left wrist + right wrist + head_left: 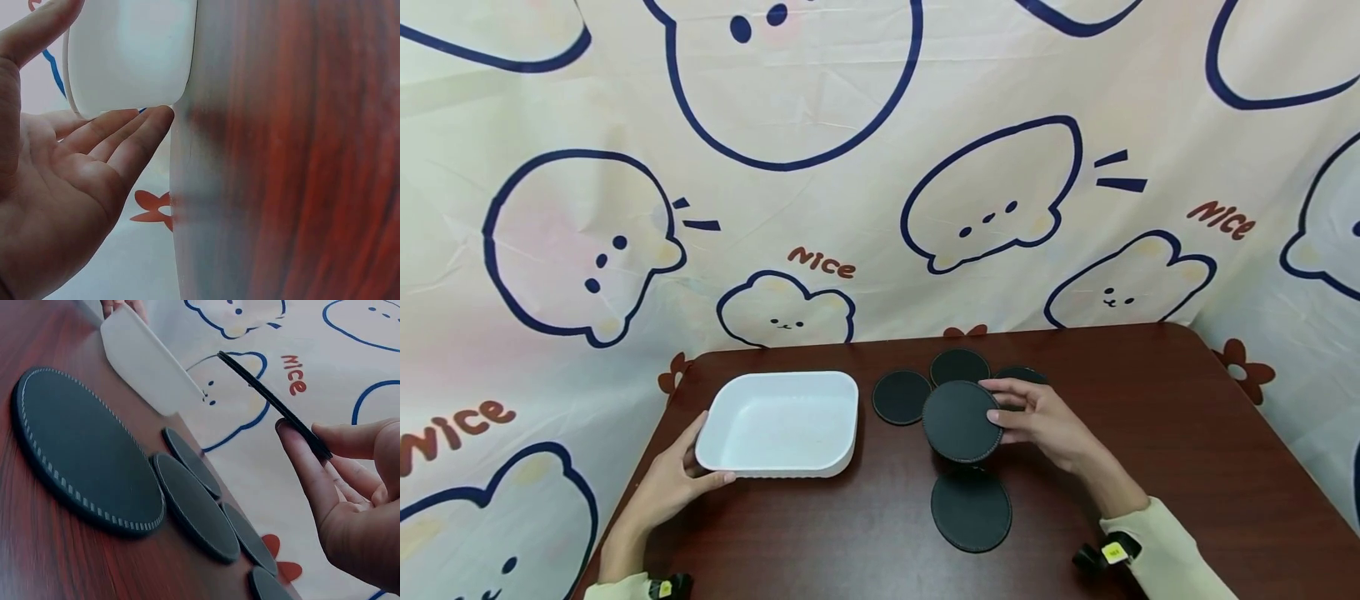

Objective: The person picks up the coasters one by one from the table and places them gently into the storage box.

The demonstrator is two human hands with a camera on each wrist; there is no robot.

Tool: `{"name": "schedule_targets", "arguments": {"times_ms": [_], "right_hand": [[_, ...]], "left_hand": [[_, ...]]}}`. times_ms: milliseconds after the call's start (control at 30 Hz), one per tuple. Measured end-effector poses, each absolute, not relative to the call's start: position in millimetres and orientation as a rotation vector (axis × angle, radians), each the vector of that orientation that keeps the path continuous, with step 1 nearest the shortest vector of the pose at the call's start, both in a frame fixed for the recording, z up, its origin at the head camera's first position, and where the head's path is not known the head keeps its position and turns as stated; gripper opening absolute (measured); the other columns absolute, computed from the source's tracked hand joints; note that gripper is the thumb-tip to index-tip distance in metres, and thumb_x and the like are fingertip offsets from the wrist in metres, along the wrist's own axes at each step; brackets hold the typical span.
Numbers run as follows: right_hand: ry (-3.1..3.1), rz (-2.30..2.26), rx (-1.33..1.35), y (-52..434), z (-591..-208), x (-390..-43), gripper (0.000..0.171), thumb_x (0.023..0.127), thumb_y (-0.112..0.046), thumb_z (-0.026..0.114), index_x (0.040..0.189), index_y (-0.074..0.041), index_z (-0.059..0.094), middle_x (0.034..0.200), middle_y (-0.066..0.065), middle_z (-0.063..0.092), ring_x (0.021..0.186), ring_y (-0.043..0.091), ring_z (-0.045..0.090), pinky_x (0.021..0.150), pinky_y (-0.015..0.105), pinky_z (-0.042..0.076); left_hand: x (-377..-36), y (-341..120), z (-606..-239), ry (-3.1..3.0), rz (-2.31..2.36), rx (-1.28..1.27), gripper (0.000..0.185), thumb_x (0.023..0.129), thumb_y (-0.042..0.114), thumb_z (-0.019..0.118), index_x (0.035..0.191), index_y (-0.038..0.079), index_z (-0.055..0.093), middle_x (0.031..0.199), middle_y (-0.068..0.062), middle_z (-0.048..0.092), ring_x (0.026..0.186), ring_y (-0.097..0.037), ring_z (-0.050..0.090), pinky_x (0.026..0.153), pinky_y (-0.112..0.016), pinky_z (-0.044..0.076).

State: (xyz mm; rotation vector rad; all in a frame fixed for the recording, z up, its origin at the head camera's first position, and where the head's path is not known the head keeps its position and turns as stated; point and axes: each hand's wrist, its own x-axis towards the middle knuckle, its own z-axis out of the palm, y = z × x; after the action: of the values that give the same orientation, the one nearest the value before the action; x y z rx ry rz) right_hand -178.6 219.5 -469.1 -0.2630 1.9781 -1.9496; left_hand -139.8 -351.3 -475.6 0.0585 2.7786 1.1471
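Observation:
My right hand (1037,421) pinches a round black coaster (958,423) by its right edge, thumb on one face and fingers on the other. It is raised over the table, tilted, and appears edge-on in the right wrist view. Below it lie several similar coasters; the front one (87,450) shows pale stitching round its rim, and others, such as the left one (901,397), sit in a cluster behind. At the left, my left hand (673,483) grips the near left corner of a white rectangular container (778,423), thumb along its front wall and fingers along its left side.
The dark brown wooden table (820,542) has its far edge just behind the coasters. A pale curtain (865,208) printed with cartoon bears hangs behind it and along both sides. The container's inside shows only bare white.

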Motion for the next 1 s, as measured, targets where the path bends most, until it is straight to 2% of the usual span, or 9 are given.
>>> {"name": "schedule_targets", "arguments": {"times_ms": [233, 400, 633, 1000], "right_hand": [[1.895, -1.999, -0.277, 191, -470, -188, 0.067, 0.103, -0.013, 0.073, 0.162, -0.002, 0.043, 0.129, 0.004, 0.075, 0.1, 0.015, 0.081, 0.084, 0.031, 0.068], [1.823, -2.035, -0.262, 168, -470, -193, 0.067, 0.103, -0.011, 0.072, 0.163, -0.004, 0.043, 0.133, 0.008, 0.074, 0.101, 0.014, 0.08, 0.085, 0.03, 0.067], [1.749, -2.08, -0.26, 134, -473, -198, 0.065, 0.104, -0.008, 0.07, 0.163, -0.008, 0.044, 0.135, 0.007, 0.071, 0.105, 0.012, 0.078, 0.085, 0.029, 0.067], [1.593, -2.186, -0.199, 70, -471, -202, 0.062, 0.104, 0.0, 0.065, 0.162, -0.002, 0.044, 0.141, 0.021, 0.068, 0.103, 0.012, 0.078, 0.09, 0.032, 0.067]], "left_hand": [[-142, -353, -475, 2.777, 1.135, 0.052, 0.117, 0.091, 0.028, 0.088, 0.172, 0.003, 0.008, 0.167, -0.038, 0.033, 0.133, -0.053, 0.063, 0.094, -0.045, 0.066], [-142, -353, -475, 2.771, 1.147, 0.05, 0.117, 0.09, 0.029, 0.089, 0.172, 0.003, 0.009, 0.167, -0.038, 0.033, 0.133, -0.053, 0.063, 0.094, -0.044, 0.066], [-141, -352, -473, 2.778, 1.165, 0.029, 0.117, 0.088, 0.034, 0.09, 0.172, 0.003, 0.014, 0.167, -0.037, 0.034, 0.133, -0.053, 0.064, 0.093, -0.043, 0.066], [-139, -351, -476, 2.77, 1.198, 0.008, 0.117, 0.087, 0.031, 0.091, 0.172, 0.003, 0.016, 0.165, -0.037, 0.039, 0.128, -0.047, 0.069, 0.091, -0.038, 0.067]]}}
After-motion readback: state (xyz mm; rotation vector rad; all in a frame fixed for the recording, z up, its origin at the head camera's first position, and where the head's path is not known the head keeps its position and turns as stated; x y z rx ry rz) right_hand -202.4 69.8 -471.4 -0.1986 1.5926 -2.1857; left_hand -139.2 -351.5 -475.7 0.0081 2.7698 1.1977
